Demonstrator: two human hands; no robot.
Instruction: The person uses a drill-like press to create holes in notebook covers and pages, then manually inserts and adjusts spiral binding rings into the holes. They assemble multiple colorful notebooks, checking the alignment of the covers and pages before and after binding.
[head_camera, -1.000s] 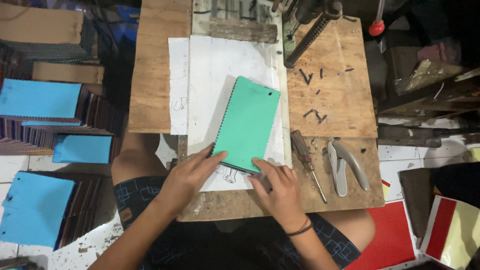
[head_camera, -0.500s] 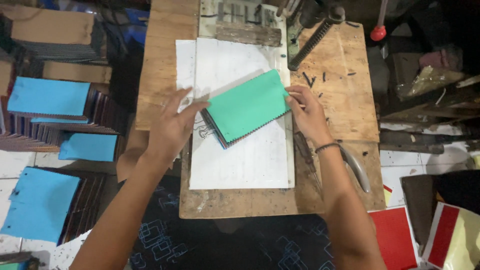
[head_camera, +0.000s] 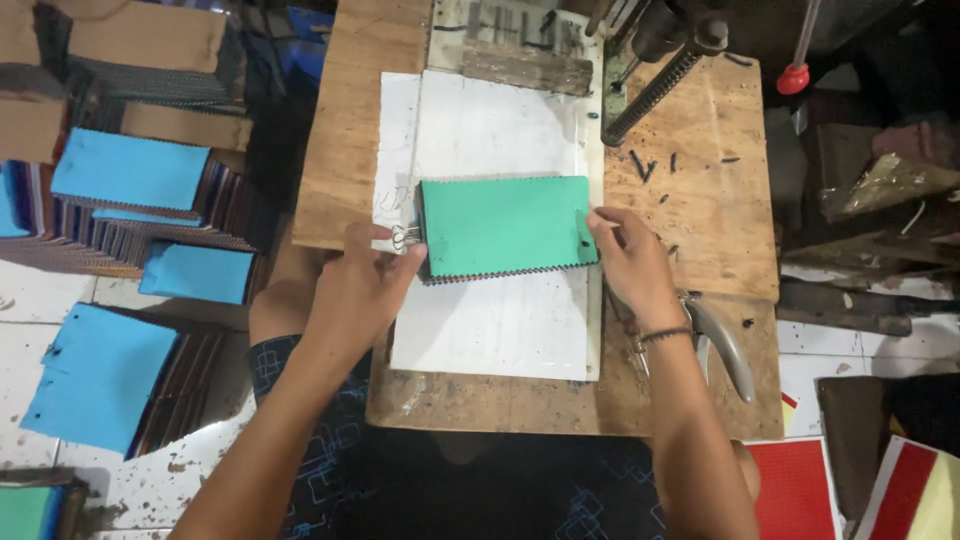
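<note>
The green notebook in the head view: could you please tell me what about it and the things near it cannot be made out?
- Green notebook: its inside pages are hidden by its own cover.
- Its left end: partly covered by the left hand, beside a small metal clip too small to tell in detail.
- Pliers: their front part is hidden by the right hand and wrist.
- Metal machine: cut off by the top edge.

The flat green rectangular booklet (head_camera: 505, 225) between the fingers had a matt card cover and a toothed dark edge. Under it lay a smooth white paper sheet (head_camera: 495, 325) on the worn, scratched wooden surface (head_camera: 690, 210). Right of the right fingers lay grey metal pliers (head_camera: 722, 345) with a dull sheen.
</note>
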